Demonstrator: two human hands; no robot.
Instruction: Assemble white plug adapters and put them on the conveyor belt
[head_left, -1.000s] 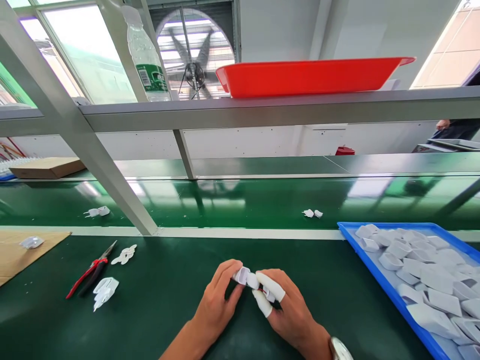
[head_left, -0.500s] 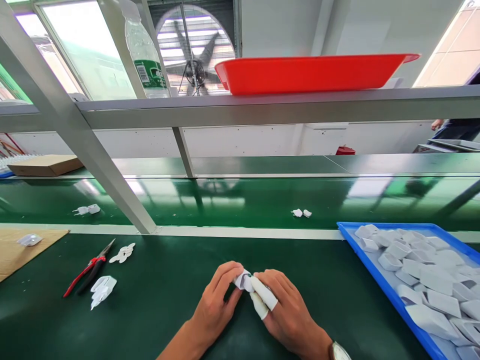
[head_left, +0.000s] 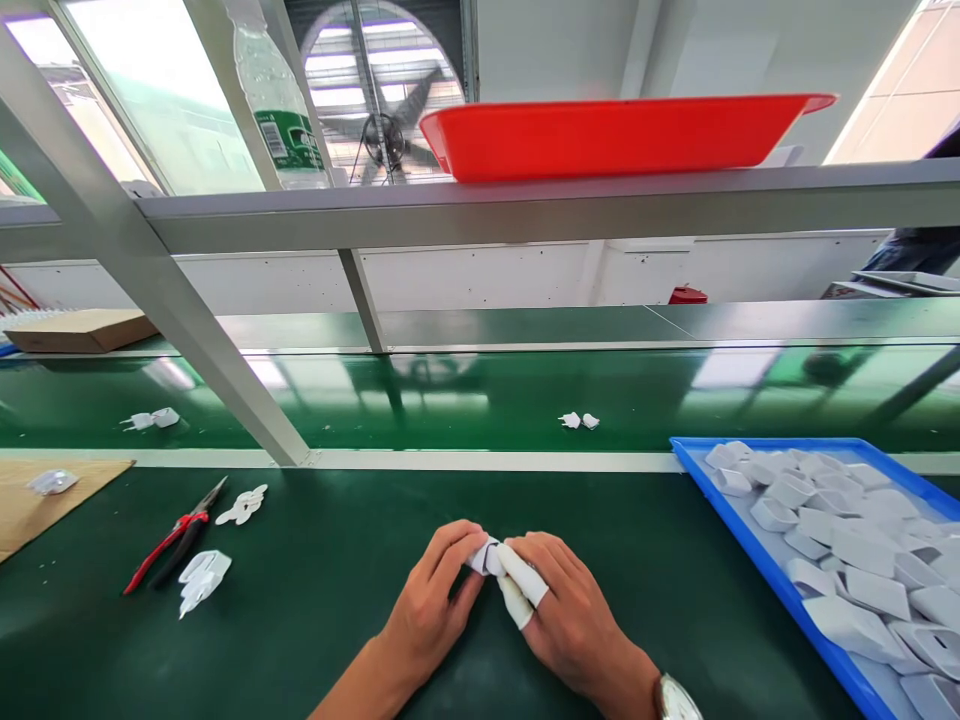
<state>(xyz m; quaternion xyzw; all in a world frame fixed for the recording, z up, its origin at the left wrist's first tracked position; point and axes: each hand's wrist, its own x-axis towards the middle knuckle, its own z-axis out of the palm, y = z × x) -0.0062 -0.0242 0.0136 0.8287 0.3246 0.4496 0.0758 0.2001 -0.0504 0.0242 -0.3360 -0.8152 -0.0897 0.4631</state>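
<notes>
Piece first: small white piece (head_left: 489,557) sits in the gap between the two hands, held up over the dark green worktop (head_left: 337,620), low centre of view. Left hand (head_left: 431,600) is clamped on its left end, bare thumb below, fingers above. Right hand (head_left: 574,620) comes in from the other side, thumb and index in white finger covers (head_left: 527,575), pinched together on the right end. How much lies inside that right grip is hidden, so can't tell whether it holds the same part or a second one butted against it.

Key relation: piece bridges the two grips, long axis roughly crosswise, right end looking slightly lower in view, as far as the bit showing tells. From the left fingertips it lies to the right; from the right fingertips, to the left. Neither hand is nearer; both touch it. Covered fingers point up-left toward it, so the right grip looks roughly in line with that axis.

Blue tray (head_left: 772,580) of white parts (head_left: 870,555) is off to the right, well apart. Red-handled pliers (head_left: 176,538) lie left, also well apart from the hands.
</notes>
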